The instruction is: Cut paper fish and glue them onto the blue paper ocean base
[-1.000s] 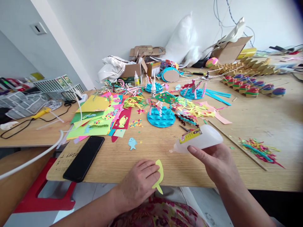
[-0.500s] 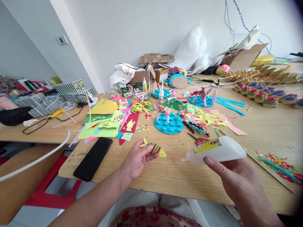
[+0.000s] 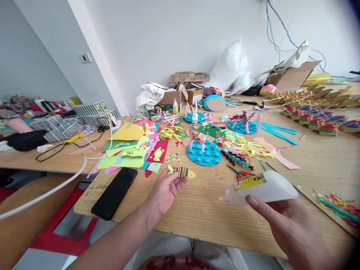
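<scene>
Paper fish [image 3: 184, 173] pinched in your left hand [image 3: 164, 193], head at three o'clock | bottle [image 3: 272, 187] in your right hand [image 3: 294, 221], nozzle [image 3: 221, 198] toward nine, fish at its ten

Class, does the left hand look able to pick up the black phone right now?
Probably yes: the black phone lies uncovered near the left forearm, with nothing seen between. The left hand holds the striped paper fish, though, which it may have to release first.

1. Phone [image 3: 114, 193], black, lower left.
2. Stool [image 3: 60, 242], red, lower left, below the phone.
3. Switch [image 3: 85, 57], wall-mounted, upper left.
4. Ball [image 3: 267, 90], multicoloured, right of upper centre.
5. Box [image 3: 294, 75], cardboard, upper right.
</scene>
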Motion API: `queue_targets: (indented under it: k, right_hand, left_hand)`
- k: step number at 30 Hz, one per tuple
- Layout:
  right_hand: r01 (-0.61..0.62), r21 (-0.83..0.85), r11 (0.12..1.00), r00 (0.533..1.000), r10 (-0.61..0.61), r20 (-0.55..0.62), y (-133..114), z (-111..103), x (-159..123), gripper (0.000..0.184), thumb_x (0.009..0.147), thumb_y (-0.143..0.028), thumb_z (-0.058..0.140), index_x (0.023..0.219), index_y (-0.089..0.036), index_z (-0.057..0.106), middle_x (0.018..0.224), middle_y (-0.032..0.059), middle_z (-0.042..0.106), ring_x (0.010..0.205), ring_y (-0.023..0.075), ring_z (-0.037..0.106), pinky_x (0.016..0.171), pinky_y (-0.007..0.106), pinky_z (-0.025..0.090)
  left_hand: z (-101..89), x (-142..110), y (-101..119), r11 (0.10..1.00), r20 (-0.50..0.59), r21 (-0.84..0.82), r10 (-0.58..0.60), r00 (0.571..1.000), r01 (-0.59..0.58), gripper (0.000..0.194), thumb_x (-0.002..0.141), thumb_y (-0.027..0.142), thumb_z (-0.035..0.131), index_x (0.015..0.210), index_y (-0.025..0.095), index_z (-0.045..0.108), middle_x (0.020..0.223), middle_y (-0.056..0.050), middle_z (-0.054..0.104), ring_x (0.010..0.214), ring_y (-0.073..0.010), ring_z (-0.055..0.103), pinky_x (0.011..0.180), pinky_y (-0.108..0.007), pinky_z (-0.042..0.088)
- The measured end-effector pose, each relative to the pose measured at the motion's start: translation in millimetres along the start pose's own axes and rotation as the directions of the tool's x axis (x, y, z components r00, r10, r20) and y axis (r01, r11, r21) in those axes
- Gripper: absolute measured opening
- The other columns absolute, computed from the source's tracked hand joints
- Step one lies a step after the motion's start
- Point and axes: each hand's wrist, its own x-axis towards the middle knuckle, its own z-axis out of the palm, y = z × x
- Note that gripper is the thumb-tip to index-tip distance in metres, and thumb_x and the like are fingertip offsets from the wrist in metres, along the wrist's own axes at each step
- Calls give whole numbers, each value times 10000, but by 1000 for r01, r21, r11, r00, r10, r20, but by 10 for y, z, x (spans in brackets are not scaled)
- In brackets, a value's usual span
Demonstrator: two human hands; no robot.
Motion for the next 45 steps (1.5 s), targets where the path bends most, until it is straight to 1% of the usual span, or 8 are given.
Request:
queue_targets:
  k: [9, 18, 21, 25, 33, 35, 38, 45]
  right_hand:
    - [79, -29, 996, 997, -79, -7, 68, -57, 29, 384, 542, -387, 736, 874, -219, 636, 863, 58, 710, 849, 276, 650, 731, 340, 551]
    - [123, 36, 992, 992, -122, -21, 104, -173, 38, 371, 589, -373, 725, 910, -209, 634, 875, 52, 705, 832, 256, 652, 726, 340, 546]
    - [156, 50, 987, 987, -154, -41, 60, -164, 26, 380, 582, -354, 736, 922, -227, 624, 883, 32, 703, 844, 254, 648, 747, 351, 537]
    - [156, 19, 988, 988, -155, -26, 17, -147, 8, 397, 605, -369, 722, 962, -235, 613, 905, 32, 699, 864, 260, 641, 768, 371, 530]
    - [171, -15, 985, 984, -170, 51, 89, -141, 20, 281, 644, -378, 688, 862, -205, 648, 870, 56, 699, 832, 260, 639, 734, 371, 530]
    - [166, 3, 986, 985, -166, 44, 95, -137, 27, 310, 643, -366, 693, 902, -205, 638, 891, 57, 697, 853, 261, 635, 750, 376, 524]
    - [164, 28, 986, 986, -165, 36, 82, -119, 34, 355, 639, -364, 699, 948, -207, 622, 899, 54, 696, 859, 257, 635, 765, 375, 516]
    - [158, 47, 986, 987, -159, 15, 62, -86, 40, 439, 613, -360, 719, 1004, -205, 591, 915, 57, 693, 870, 263, 633, 781, 386, 508]
  left_hand:
    - [-35, 70, 13, 951, 125, 304, 21, 992, -58, 243, 583, 180, 747, 777, 147, 605, 737, 15, 605, 566, -45, 506, 519, -148, 377]
    - [73, 174, -73, 728, 349, 667, -122, 929, -155, 111, 593, 139, 626, 672, 167, 552, 576, 33, 556, 555, -94, 515, 572, -202, 400]
    - [105, 263, -125, 492, 494, 788, -151, 856, -368, 156, 587, 42, 496, 616, 175, 573, 669, 13, 603, 661, -122, 552, 633, -212, 410]
    - [125, 404, -171, 161, 712, 700, -228, 664, -696, 301, 562, -25, 398, 621, 193, 598, 740, 10, 633, 744, -143, 566, 691, -225, 405]
    - [164, 559, 6, -139, 873, 389, -261, 413, -910, 307, 684, -6, 456, 667, 222, 661, 905, -37, 633, 925, -193, 549, 834, -296, 392]
    - [173, 478, 45, -201, 867, 395, -241, 436, -896, 328, 706, -15, 433, 731, 217, 663, 933, -48, 617, 939, -199, 541, 828, -303, 395]
    - [173, 238, -45, -324, 789, 484, -240, 566, -813, 298, 772, 19, 410, 871, 181, 640, 867, -75, 612, 836, -210, 559, 750, -311, 423]
    - [21, -190, -409, -467, 743, 443, -286, 605, -765, 437, 781, 366, 589, 1165, 197, 468, 1186, -119, 498, 1085, -301, 436, 906, -458, 347]
